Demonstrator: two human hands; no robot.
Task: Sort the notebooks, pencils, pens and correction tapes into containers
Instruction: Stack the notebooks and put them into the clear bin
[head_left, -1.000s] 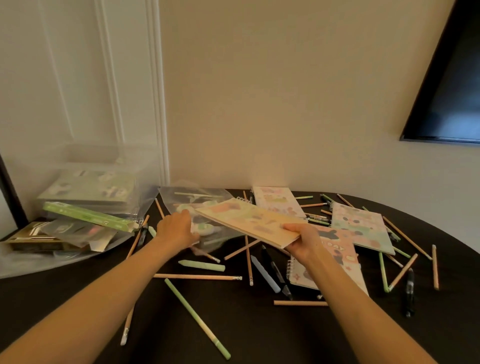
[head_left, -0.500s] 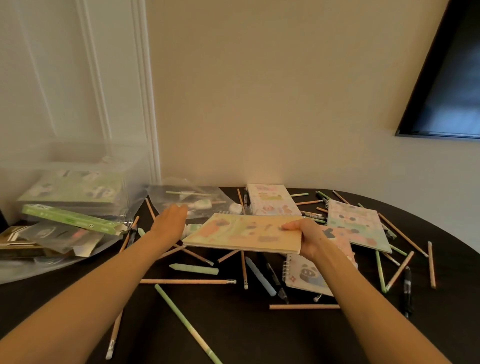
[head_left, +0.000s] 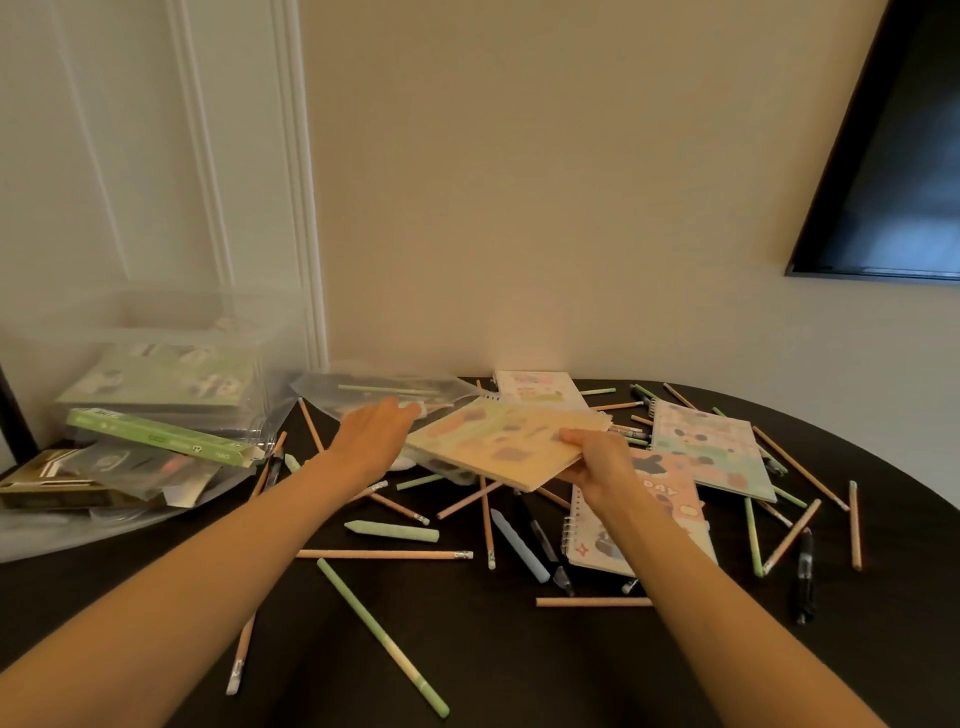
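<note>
The right hand (head_left: 597, 460) grips a notebook (head_left: 506, 441) (held above scattered pencils), the left hand (head_left: 371, 434) alongside.

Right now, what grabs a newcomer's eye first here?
The pastel notebook held up mid-scene, pinched at its near edge by the right hand, with the left hand open beside it. Around it, pencils and pens lie scattered over the dark table; a clear container stands far left.
</note>
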